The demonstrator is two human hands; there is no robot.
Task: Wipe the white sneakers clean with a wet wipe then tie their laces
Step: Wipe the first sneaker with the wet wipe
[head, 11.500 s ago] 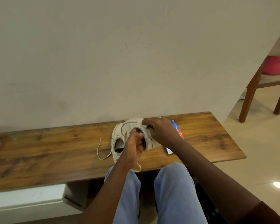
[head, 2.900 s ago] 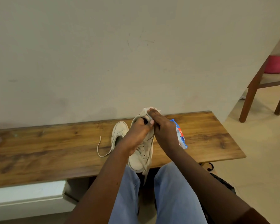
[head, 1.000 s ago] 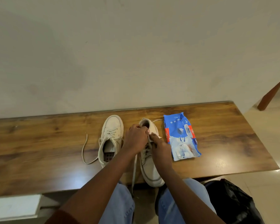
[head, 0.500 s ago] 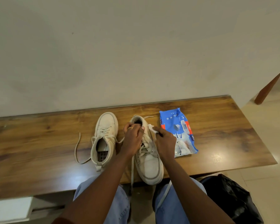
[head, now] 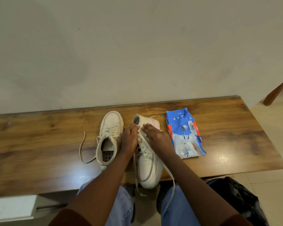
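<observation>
Two white sneakers stand on the wooden bench (head: 39, 144). The left sneaker (head: 110, 132) points its toe at the wall, and its untied lace (head: 82, 149) trails to the left. The right sneaker (head: 148, 167) points its toe at me and overhangs the front edge. Its loose laces (head: 170, 180) hang down over my knees. My left hand (head: 129, 139) grips this sneaker's left side near the collar. My right hand (head: 157, 137) lies over the sneaker's ankle part and holds a white wet wipe (head: 154, 123) against it. Most of the wipe is hidden under the hand.
A blue pack of wet wipes (head: 185, 136) lies on the bench just right of the sneakers. A black bag (head: 238, 198) sits on the floor at my right knee. A wooden chair leg (head: 278, 92) shows at the right edge. A wall backs the bench.
The right sneaker was lifted and wiped in the air, then set down on the bench with its toe toward me. My right hand has moved from pinching the wipe beside the collar onto the sneaker.
</observation>
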